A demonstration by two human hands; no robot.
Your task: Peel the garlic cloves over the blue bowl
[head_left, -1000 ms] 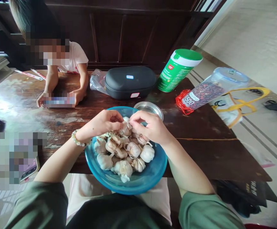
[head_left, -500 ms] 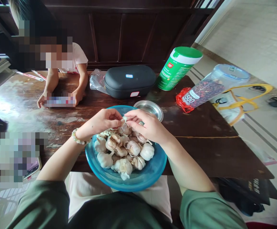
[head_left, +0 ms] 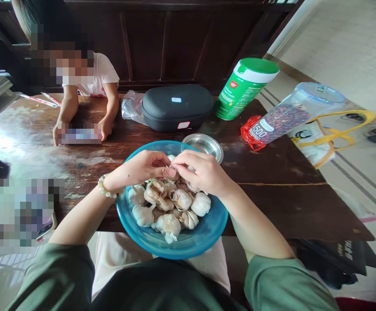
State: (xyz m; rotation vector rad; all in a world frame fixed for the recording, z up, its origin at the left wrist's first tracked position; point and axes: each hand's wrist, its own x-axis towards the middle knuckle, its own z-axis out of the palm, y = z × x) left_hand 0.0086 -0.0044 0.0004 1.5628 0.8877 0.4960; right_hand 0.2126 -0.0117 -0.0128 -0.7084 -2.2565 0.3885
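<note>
A blue plastic bowl [head_left: 218, 224] stands at the table's front edge, heaped with whole garlic bulbs [head_left: 181, 200] in pale, papery skins. Over its far side, my left hand [head_left: 144, 167], with a beaded bracelet at the wrist, pinches a small bit of garlic between thumb and fingers. Close against it, my right hand [head_left: 203, 171] pinches at the same garlic, fingertips almost meeting the left ones. Most of the piece is hidden behind the fingers. Just beyond my right hand sits a shallow metal bowl [head_left: 215, 147].
A black zip case [head_left: 175, 108], a green tin [head_left: 244, 90] and a clear lidded jar [head_left: 286, 116] with dark contents line the back of the wooden table [head_left: 272, 207]. Across at the left, another person [head_left: 105, 77] holds a phone-like device [head_left: 79, 134].
My fingertips have closed in nearer each other, and the garlic between them shows less. The right fingers now overlap the left thumb's tip area. The view has shifted slightly.
</note>
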